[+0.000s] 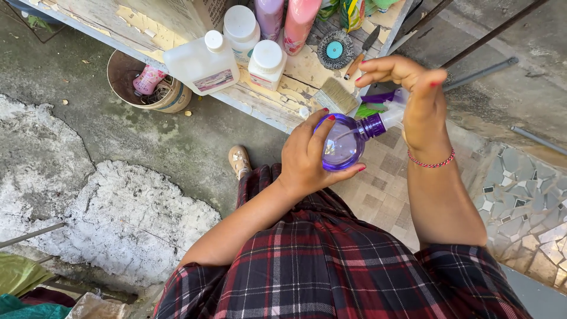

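Left hand [307, 156] is cradling a purple spray bottle [342, 142] on its side, fingers curled round the rounded body, thumb lying along the underside. Right hand [422, 100] is sitting over the white spray head [393, 117] at the neck end; palm and thumb are pressing on the head, while the other fingers are fanned out wide above it, gripping nothing. Whether the head is being turned or only steadied, cannot tell. The bottle is hanging in the air between the two hands, over the plaid skirt [331, 266] and the tiled floor [384, 183].

Just beyond the right fingertips, on the worn wooden table [266, 106]: a paintbrush [336, 94], a round wire brush wheel [335, 50], a wood-handled tool [360, 53]. Farther from the left fingers: a clear plastic jug [201, 62], two white-capped bottles [257, 47], two pink bottles [286, 18]. A bucket [144, 82] is standing under the table edge.

Risks, as judged:
- Bottle is lying sideways; if the head is loosening, liquid could be running out at the neck onto skirt and tiles.
- Right-hand hold is slight (mostly palm); the head could be slipping or popping free.
- Left grip is on a smooth round body; wet fingers could be letting it roll and drop.
- Splayed right fingers are close to the paintbrush and could be knocking it off the edge.
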